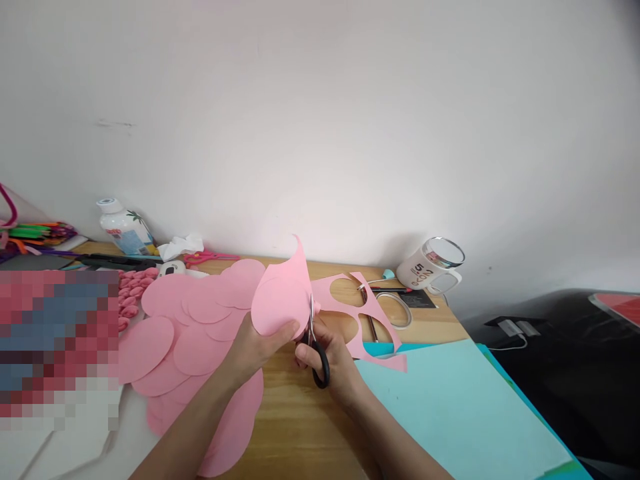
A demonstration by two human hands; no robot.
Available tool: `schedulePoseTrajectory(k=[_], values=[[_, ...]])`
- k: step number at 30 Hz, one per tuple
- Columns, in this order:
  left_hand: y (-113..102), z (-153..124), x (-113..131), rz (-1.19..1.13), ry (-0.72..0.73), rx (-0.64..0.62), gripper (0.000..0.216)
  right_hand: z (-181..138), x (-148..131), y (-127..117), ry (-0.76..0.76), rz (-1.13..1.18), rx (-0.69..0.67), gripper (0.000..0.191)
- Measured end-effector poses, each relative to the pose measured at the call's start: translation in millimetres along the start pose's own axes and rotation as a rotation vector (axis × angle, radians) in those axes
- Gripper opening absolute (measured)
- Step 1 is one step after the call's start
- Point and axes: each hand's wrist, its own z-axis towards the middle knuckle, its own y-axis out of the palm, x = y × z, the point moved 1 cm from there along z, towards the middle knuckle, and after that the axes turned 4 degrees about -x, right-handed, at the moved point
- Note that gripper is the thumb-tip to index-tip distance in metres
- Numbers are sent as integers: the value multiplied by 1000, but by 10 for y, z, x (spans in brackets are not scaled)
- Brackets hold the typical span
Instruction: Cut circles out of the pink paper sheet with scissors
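Observation:
My left hand [255, 347] pinches a pink paper sheet [280, 297] at its lower edge and holds it up above the wooden table [295, 427]. My right hand [333, 360] grips black-handled scissors [316, 347], whose blades point up into the sheet's right edge. The sheet's leftover part [363, 320], with rounded holes cut out of it, trails to the right over the table. Several cut pink ovals [200, 320] lie spread on the table left of my hands.
Light blue paper sheets [450, 407] lie at the right. A white mug [433, 267], a tape roll [395, 310] and a plastic bottle [123, 230] stand along the wall. Coloured pens [35, 233] and small pink pieces [133, 287] lie at the left. A black object [565, 347] sits beyond the table's right edge.

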Motion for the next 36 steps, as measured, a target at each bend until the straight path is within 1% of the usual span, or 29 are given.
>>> schedulePoseTrajectory(k=[3,7,12,19,23,27,29,32,36], values=[[8,0,5,6,10,-5,28,-7,2,-1,8,2,1,31],[6,1,5,14,9,22,30,-15,28,-9,10,22,7,29],[-12,7,-27,25,3,35,24,-12,64,-24,10,63,3,27],[-16,2,-53,76,-39,109,21,-13,129,-17,8,86,-4,26],[-7,4,-16,39,-18,45,24,-12,144,-20,5,71,-21,26],[-10,-1,2,20,-28,-23,25,-14,59,-22,-30,7,-1,25],[-15,-6,-1,27,-33,-38,26,-13,11,-27,-50,-29,21,25],[-21,-13,-3,24,-17,-52,27,-11,-21,-32,-63,-37,13,25],[-25,-13,-2,7,-24,-48,24,-6,-4,-33,-22,-15,1,26]])
